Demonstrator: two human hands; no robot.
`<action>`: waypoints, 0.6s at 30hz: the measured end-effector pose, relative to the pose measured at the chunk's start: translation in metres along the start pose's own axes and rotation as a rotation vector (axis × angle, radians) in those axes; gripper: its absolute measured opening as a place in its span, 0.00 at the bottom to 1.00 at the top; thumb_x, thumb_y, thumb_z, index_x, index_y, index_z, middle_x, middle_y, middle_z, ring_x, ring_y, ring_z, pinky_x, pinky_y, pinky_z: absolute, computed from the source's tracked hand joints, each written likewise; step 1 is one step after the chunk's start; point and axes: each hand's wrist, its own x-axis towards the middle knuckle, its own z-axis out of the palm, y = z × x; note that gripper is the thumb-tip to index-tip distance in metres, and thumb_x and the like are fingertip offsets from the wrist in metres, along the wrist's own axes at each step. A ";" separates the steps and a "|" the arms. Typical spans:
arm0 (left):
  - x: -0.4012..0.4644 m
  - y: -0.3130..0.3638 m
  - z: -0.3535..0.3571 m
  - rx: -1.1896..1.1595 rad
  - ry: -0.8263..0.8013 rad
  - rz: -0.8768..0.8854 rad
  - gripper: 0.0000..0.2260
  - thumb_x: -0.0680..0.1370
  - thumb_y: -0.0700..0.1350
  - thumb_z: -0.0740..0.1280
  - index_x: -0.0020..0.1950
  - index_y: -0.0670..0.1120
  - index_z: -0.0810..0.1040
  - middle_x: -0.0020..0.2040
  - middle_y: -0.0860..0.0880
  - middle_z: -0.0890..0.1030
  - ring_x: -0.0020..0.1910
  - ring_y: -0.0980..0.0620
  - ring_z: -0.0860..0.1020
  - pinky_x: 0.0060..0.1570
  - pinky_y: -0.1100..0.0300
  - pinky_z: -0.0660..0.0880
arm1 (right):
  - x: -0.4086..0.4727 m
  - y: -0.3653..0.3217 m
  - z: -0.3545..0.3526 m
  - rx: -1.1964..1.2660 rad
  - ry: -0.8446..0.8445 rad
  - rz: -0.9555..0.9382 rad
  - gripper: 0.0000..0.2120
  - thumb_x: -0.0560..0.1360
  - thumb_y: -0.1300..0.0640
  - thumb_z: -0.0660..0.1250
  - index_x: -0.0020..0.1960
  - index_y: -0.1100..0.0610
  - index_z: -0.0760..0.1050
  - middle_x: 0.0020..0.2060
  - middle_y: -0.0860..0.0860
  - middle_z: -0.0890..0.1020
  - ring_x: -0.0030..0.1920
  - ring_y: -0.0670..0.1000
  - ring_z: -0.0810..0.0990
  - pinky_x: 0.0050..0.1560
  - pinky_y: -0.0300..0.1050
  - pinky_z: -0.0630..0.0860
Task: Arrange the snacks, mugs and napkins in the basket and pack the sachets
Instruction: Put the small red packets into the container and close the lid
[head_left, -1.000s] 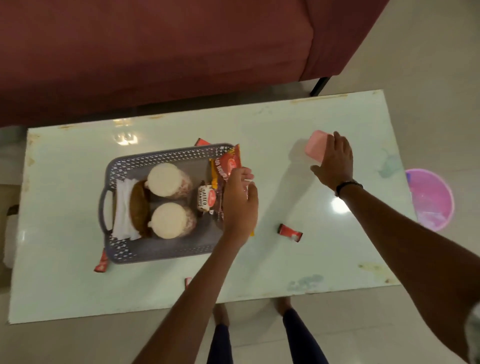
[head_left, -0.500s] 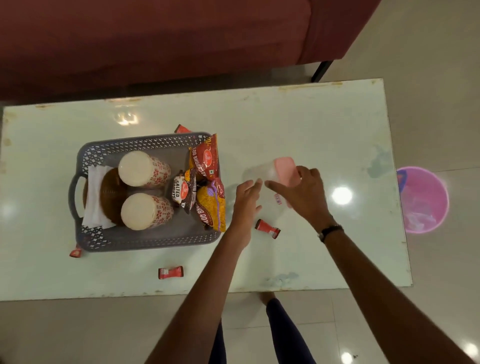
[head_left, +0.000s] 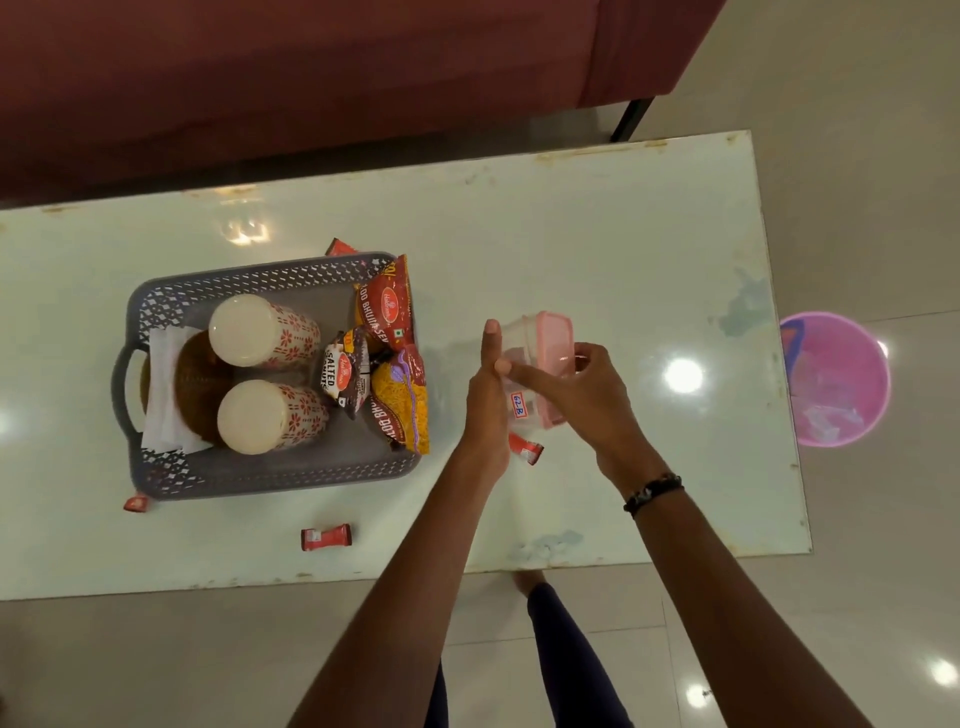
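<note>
1. Pale glossy surface (head_left: 597, 234) carries the grey basket (head_left: 260, 475) at centre-left, already filled.
2. Right hand (head_left: 582, 395) fingers grip the pink-lidded box (head_left: 545, 353); left hand (head_left: 485, 395) lies flat, fingers straight, against its side.
3. Brace the box, lift the lid evenly, then collect the loose sachets (head_left: 326, 536).

dark snack packet (head_left: 343, 375) reads "salted"; clear container's sticker (head_left: 518, 406) reads "62-b".
</note>
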 end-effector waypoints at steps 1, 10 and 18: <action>0.001 0.000 -0.003 -0.033 0.012 -0.009 0.34 0.74 0.70 0.51 0.63 0.45 0.76 0.59 0.41 0.81 0.57 0.43 0.80 0.58 0.47 0.77 | 0.003 0.000 -0.005 0.092 -0.058 0.039 0.32 0.57 0.36 0.77 0.53 0.54 0.75 0.46 0.51 0.84 0.41 0.46 0.84 0.34 0.39 0.78; 0.018 0.016 -0.009 -0.099 0.131 -0.030 0.27 0.80 0.60 0.49 0.71 0.43 0.65 0.70 0.41 0.70 0.68 0.41 0.71 0.58 0.43 0.71 | 0.023 0.008 -0.023 0.296 -0.266 0.138 0.32 0.66 0.42 0.75 0.63 0.51 0.66 0.55 0.47 0.80 0.55 0.43 0.80 0.51 0.44 0.78; 0.045 0.019 -0.011 0.292 0.281 0.046 0.22 0.79 0.47 0.62 0.71 0.47 0.60 0.68 0.43 0.71 0.63 0.45 0.72 0.59 0.52 0.70 | 0.043 0.025 -0.019 0.489 -0.327 0.162 0.28 0.69 0.47 0.73 0.65 0.54 0.68 0.58 0.48 0.80 0.62 0.46 0.77 0.62 0.48 0.76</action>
